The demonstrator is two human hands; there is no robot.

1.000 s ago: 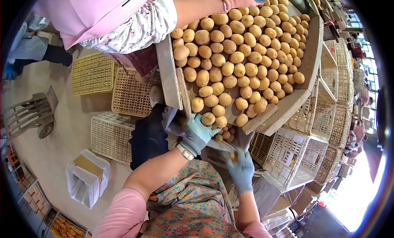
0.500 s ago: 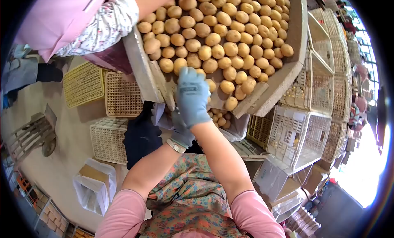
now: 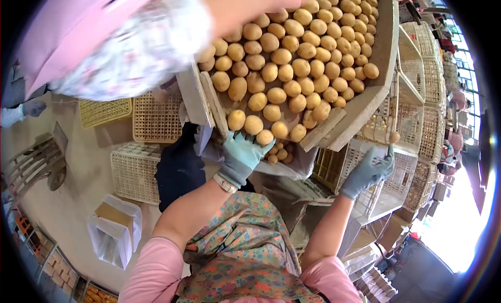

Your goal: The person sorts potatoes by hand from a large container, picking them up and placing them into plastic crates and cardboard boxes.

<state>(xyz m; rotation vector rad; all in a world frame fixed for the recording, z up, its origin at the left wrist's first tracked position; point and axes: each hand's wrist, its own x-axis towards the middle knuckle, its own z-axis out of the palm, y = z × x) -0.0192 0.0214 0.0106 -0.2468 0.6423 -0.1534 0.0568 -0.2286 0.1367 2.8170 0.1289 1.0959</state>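
Observation:
Many yellow potatoes lie on a sloping wooden sorting table whose narrow mouth faces me. At that mouth my left hand, in a grey-blue glove, is open with fingers spread and thumb apart, against the lowest potatoes. One potato sits right between its fingers and thumb. Out to the right, over the plastic crates, my gloved right hand has its fingers stretched out. A small potato shows just beyond its fingertips. Below the mouth, more potatoes lie in a lined container, partly hidden by my left hand.
Stacked pale crates line the right side. Yellow and tan crates stand on the left floor, near a lined box and a trolley. Another person's blurred arm reaches across the table's far left.
My right hand has swung from the table mouth out to the right, its fingers now extended. My left hand, formerly behind it, now spreads at the mouth. The other person's arm has moved right.

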